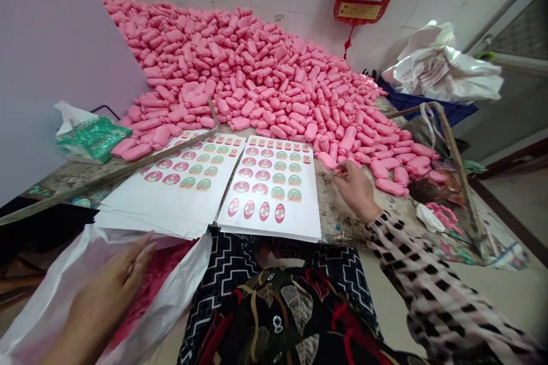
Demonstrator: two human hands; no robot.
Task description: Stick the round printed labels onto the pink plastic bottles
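Note:
At the lower left, my left hand (113,293) is over a white plastic sack (180,279) with pink pieces (148,282) inside. Its fingers are stretched out, somewhat blurred, and hold nothing I can see. My right hand (355,188) is at the front edge of the pink pile, thumb and fingers pinched together. Something small and reddish shows at its fingertips, too small to make out. Right beside them lies a pink bottle-shaped piece (326,161). Between the hands lie two stacks of sticker sheets, a right stack (295,217) and a left stack (141,197), printed with pink, green and red labels.
A large heap of pink bottle-shaped pieces (240,74) rests against the tiled wall. A metal bar (171,151) crosses the left sheets. A green tissue pack (94,140) lies left. At right stand a bent metal frame (456,177) and a blue crate (428,104) with white bags.

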